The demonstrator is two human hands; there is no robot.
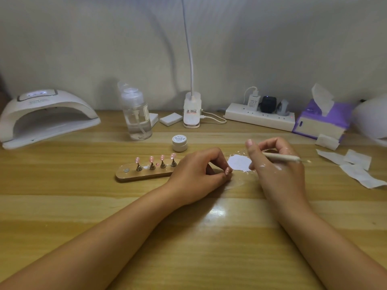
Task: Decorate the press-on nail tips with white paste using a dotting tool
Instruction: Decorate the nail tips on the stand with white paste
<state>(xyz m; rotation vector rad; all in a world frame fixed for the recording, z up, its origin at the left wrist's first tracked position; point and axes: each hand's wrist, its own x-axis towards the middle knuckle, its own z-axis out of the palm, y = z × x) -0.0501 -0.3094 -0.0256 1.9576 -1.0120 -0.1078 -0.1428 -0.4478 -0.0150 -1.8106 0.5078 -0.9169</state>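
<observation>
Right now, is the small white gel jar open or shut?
Shut: the gel jar has its printed lid seated on top.

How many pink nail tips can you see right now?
5. Four nail tips stand in a row on the wooden holder; the fifth is pinched by the left hand, right of the holder. Others may be hidden behind that hand.

Dim, even indoor light over a wooden table (209, 258), seen through a wide-angle lens
Light falls from above, leaving a soft glare patch at the table's centre. The pump bottle (137, 114) casts a blurred shadow on the grey backdrop (272, 49). The white paste (239, 162) looks slightly washed out. Straight lines bow and detail softens towards the edges
</observation>
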